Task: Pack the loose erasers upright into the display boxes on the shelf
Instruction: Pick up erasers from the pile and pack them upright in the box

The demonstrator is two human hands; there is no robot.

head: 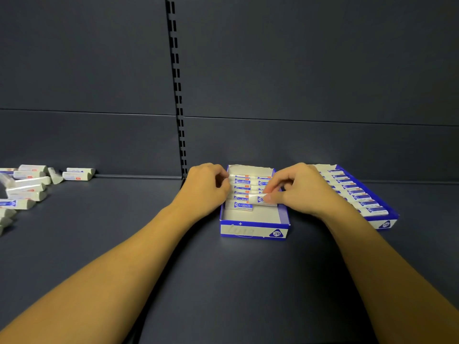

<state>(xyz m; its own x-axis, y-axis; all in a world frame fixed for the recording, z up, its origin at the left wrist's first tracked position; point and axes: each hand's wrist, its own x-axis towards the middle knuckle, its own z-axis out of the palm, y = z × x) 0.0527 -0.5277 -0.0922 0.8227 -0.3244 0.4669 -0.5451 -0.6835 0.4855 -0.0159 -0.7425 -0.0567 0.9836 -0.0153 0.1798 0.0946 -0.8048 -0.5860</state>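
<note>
A blue and white display box (pixel 254 231) marked 2B stands on the shelf in the middle. Two columns of upright erasers (pixel 242 188) fill its far part; its near part shows bare white floor. My right hand (pixel 301 188) pinches one eraser (pixel 258 199) at the near end of the right column, inside the box. My left hand (pixel 207 186) rests with curled fingers against the box's left wall, touching the left column. A heap of loose erasers (pixel 27 187) lies at the far left of the shelf.
A second display box (pixel 383 223), filled with a row of erasers, stands right of the first, partly behind my right hand. The dark back panel (pixel 298 83) with a slotted upright (pixel 178 95) rises just behind the boxes.
</note>
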